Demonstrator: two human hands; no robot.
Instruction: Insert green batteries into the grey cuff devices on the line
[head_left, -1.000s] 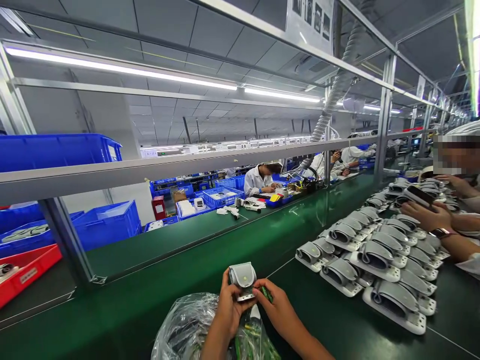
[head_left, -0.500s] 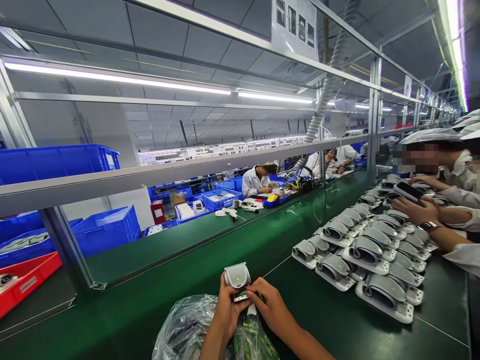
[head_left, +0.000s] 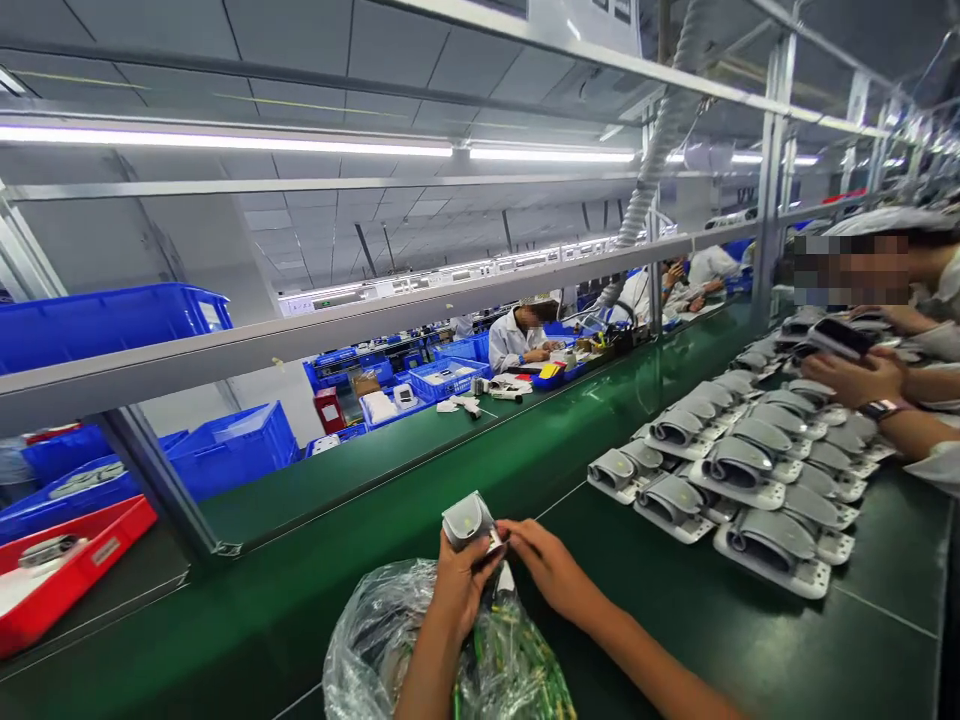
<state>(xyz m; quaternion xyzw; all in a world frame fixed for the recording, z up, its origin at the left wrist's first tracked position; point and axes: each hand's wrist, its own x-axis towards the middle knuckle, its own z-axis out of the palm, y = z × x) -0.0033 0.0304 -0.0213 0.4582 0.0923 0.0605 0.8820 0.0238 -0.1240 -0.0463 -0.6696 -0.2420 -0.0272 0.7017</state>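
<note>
My left hand (head_left: 459, 585) is closed around a grey cuff unit (head_left: 466, 517) with a rounded flap and a white base, like a wrist blood-pressure monitor's cuff. The unit is tilted above the green bench. My right hand (head_left: 546, 562) has its fingertips pinched together at the right edge of the white base; what lies between them is hidden. Below the hands, a clear plastic bag (head_left: 367, 640) stands open. Beside my left forearm, green circuit boards (head_left: 517, 665) show in clear plastic, with a small white piece (head_left: 505, 578) above them.
Several similar cuff units (head_left: 772, 545) are stacked in rows on the right of the green bench (head_left: 592, 600). A co-worker's hands (head_left: 862, 380) hold a dark-faced device beyond them. At left are a red bin (head_left: 82, 575), blue bins (head_left: 232, 450) and a metal post (head_left: 161, 480).
The cuff unit has turned and tilted in my left hand, its base now facing right. My right hand has shifted to the base's right edge. The camera view has shifted slightly.
</note>
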